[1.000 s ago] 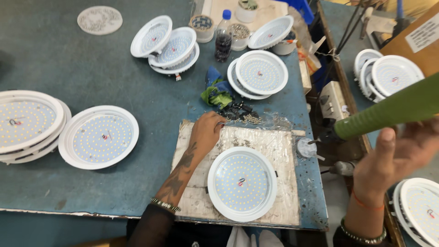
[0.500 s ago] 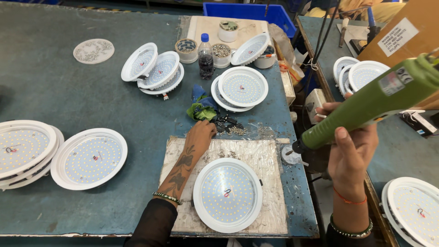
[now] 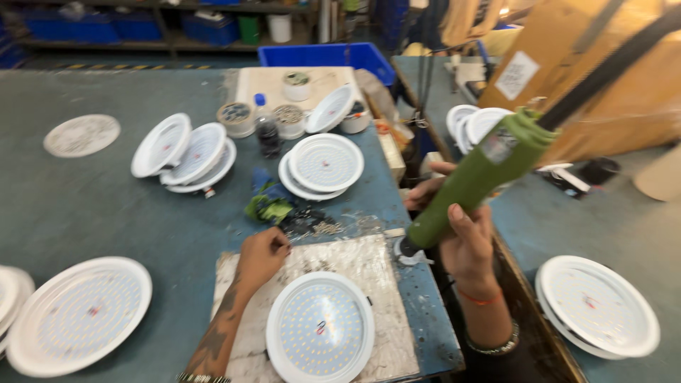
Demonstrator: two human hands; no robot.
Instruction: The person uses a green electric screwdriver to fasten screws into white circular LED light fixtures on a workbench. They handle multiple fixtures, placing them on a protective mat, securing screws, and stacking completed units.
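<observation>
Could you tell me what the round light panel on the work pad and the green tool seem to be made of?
The round light panel looks like white plastic or painted metal at the rim, glossy, around a flat disc dotted with small LEDs. The green tool in the right hand seems to be matt moulded plastic, though blur leaves it uncertain. The work pad looks like worn, stained board.

At the bottom centre I see the round white LED panel lamp (image 3: 320,330) lying on the worn pale work board (image 3: 369,266), which sits on the blue-grey workbench (image 3: 106,206). My left hand (image 3: 261,257) rests on the board's upper left part, just below the heap of small dark screws (image 3: 312,223). My right hand (image 3: 464,241) holds the green cylindrical power screwdriver (image 3: 475,184) right of the board, past the bench edge. Another round white lamp (image 3: 78,315) lies at lower left, a stack of white lamps (image 3: 323,167) above centre.
</observation>
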